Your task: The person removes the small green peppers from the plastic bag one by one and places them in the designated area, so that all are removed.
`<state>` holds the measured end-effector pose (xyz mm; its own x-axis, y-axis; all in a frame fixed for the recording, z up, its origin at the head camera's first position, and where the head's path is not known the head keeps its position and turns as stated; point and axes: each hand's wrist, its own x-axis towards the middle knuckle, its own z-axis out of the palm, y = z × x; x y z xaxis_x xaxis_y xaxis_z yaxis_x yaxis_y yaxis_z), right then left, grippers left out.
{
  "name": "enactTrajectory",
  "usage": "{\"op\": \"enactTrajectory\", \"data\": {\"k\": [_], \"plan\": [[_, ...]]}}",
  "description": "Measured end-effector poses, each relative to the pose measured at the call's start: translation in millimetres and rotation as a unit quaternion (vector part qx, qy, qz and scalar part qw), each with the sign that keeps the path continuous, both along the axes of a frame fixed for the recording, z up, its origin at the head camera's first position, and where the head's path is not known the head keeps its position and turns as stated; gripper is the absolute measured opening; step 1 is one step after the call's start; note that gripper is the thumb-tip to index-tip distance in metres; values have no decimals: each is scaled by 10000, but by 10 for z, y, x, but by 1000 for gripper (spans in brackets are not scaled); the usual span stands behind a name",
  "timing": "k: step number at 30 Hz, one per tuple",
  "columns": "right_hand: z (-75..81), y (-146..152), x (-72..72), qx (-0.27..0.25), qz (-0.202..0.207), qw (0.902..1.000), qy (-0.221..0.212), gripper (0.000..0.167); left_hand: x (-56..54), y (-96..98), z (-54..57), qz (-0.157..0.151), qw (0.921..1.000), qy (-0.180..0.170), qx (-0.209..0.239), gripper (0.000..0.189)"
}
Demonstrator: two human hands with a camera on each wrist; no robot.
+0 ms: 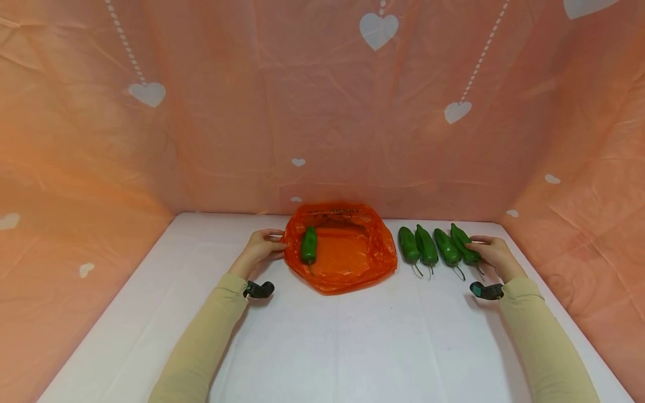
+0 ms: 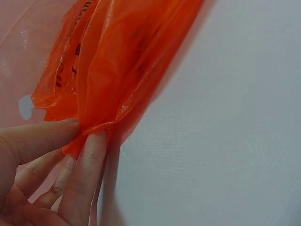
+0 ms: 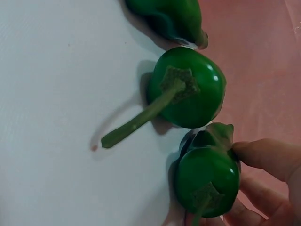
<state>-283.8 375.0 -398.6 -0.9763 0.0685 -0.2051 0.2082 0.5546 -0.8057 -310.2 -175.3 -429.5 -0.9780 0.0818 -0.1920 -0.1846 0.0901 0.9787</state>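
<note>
My left hand point(image 1: 263, 246) pinches the left rim of an orange plastic bag point(image 1: 342, 282) between thumb and fingers; the bunched edge of the bag point(image 2: 117, 80) shows up close in the left wrist view. The bag lies with its mouth spread open, and one green pepper point(image 1: 309, 246) rests inside it, stem toward me. At the right, my right hand point(image 1: 496, 254) has its fingers around the side of the rightmost green pepper point(image 1: 463, 246). In the right wrist view that pepper point(image 3: 207, 176) sits on the table, with fingertips at its side and far end.
Three more green peppers point(image 1: 425, 246) lie in a row between the bag and my right hand, stems toward me. A white cloth covers the table point(image 1: 353, 347). Orange sheeting with white hearts point(image 1: 322, 123) stands along the back and both sides.
</note>
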Motion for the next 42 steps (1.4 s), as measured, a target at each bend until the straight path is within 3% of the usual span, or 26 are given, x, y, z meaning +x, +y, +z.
{"op": "enactTrajectory", "data": {"k": [21, 27, 32, 37, 42], "plan": [[15, 42, 0, 63, -23, 9996, -261, 62, -19, -7, -32, 5, 10000, -43, 7, 46], [47, 74, 37, 80, 219, 9997, -29, 62, -24, 2, -23, -8, 10000, -24, 27, 46], [96, 103, 75, -204, 413, 9985, 309, 62, -25, 6, -16, 1, 10000, -35, 4, 46], [157, 97, 84, -660, 236, 9964, 476, 64, -32, -3, -24, -22, 10000, -40, 8, 47], [249, 19, 51, -766, 272, 9935, 799, 60, -29, -11, -2, -32, 9999, -14, -138, 46]]}}
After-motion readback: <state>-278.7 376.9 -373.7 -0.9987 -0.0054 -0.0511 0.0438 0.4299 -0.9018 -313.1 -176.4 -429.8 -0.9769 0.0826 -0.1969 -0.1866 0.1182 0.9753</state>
